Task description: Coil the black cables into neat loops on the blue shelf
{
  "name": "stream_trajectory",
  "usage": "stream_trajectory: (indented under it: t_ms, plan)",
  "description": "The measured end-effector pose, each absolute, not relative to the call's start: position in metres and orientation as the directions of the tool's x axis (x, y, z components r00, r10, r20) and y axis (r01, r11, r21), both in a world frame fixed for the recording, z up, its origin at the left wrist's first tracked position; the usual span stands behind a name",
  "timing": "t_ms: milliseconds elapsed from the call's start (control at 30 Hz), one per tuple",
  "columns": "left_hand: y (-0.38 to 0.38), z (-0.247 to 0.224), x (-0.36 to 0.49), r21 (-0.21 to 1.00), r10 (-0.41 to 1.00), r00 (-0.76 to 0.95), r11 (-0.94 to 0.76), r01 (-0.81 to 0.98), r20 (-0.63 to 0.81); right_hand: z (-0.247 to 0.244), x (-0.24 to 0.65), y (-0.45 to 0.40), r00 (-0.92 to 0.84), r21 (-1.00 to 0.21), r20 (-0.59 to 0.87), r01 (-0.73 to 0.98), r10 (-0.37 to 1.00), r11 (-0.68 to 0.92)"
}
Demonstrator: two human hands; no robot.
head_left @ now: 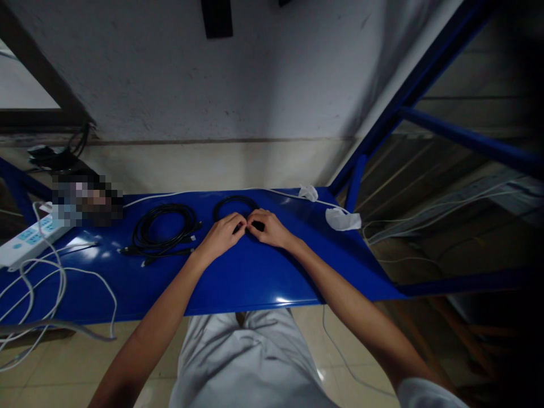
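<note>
Black cable (236, 198) lies in a loose loop on the blue tabletop (250, 280), its far arc close to the back edge and its near side at both hands. Nearest of all, grey clothing (250, 362) meets the middle of the front edge, and a thin cord (344, 362) runs over the tiled floor to its right. White cables (63, 277) tangle across the front left corner, partly hanging past the edge. Farther in, the left hand (225, 233) and the right hand (272, 228) come together, fingertips meeting, both curled closed on the black cable; the exact part pinched is hidden. Left of them rests a coiled black bundle (161, 247) with several connectors, and a white power strip (32, 238) sits along the left edge beside a blurred patch. Toward the back right corner are two crumpled white pieces (342, 219), near a white wire (204, 191) following the back edge. Behind stands the wall (255, 85), with a dark strip (217, 20) high up.
</note>
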State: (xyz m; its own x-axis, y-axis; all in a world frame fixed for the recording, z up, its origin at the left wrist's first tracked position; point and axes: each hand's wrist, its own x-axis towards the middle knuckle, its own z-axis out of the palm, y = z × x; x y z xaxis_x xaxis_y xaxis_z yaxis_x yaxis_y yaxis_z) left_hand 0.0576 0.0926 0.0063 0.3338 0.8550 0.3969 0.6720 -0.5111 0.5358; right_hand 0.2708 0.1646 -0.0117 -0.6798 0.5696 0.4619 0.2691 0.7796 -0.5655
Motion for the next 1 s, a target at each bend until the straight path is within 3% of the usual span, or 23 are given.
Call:
stream_trajectory:
  t_ms: [1000]
  plan:
    - [0.1,-0.005,0.061,0.721,0.92,0.213,-0.39,0.572,0.329,-0.011,0.272,0.163,-0.665,-0.567,0.478,0.265,0.574,0.78]
